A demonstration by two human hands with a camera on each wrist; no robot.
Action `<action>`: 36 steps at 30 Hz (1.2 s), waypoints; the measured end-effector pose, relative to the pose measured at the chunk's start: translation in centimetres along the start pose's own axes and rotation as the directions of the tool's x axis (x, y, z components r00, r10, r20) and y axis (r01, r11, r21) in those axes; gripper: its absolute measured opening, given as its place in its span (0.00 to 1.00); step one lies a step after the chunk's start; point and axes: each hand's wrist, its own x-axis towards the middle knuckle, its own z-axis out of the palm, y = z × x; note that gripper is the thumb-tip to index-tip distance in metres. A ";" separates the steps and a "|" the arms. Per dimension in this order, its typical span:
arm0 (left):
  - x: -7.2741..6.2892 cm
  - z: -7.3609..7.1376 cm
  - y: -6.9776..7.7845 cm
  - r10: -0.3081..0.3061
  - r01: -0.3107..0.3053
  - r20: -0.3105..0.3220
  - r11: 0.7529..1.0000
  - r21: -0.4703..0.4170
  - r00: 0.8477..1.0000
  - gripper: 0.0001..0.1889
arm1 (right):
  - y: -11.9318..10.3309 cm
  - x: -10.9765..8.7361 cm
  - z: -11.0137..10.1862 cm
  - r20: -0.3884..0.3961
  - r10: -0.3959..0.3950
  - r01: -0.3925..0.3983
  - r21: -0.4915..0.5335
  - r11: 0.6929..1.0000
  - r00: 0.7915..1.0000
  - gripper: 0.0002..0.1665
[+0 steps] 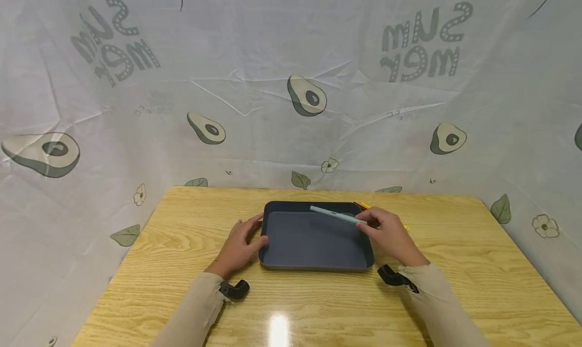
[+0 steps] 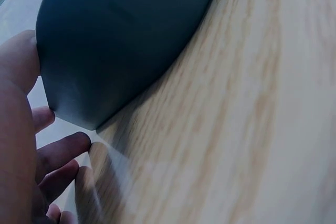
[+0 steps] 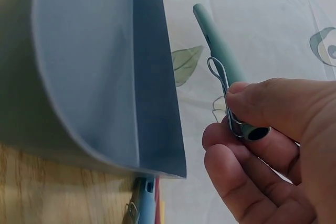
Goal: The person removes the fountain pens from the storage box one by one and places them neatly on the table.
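My right hand (image 1: pixel 386 231) pinches a pale green pen (image 1: pixel 336 214) between thumb and fingers, over the right part of a dark grey tray (image 1: pixel 316 241). In the right wrist view the pen (image 3: pixel 223 51) shows its wire clip and a dark round hollow at the cap's end. It slants up and away from the hand (image 3: pixel 283 129), beside the tray wall (image 3: pixel 155 61). My left hand (image 1: pixel 243 243) holds the tray's left side, thumb over the rim and fingers along the outside. In the left wrist view, its lower fingers (image 2: pixel 63 150) spread below the tray's corner.
Beyond the tray's right side lie more pens, partly hidden by the tray and right hand: a blue pen (image 3: pixel 148 200), a red one (image 3: pixel 157 198) and a yellow one (image 1: pixel 365 205). A wooden table (image 1: pixel 318 306) carries everything. A printed cloth (image 1: pixel 254 150) hangs behind it.
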 end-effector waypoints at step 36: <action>0.1 0.0 0.1 0.009 -0.008 -0.010 1.000 0.022 1.000 0.35 | 0.5 0.3 -1.2 -0.072 0.040 -0.041 0.000 0.999 0.997 0.07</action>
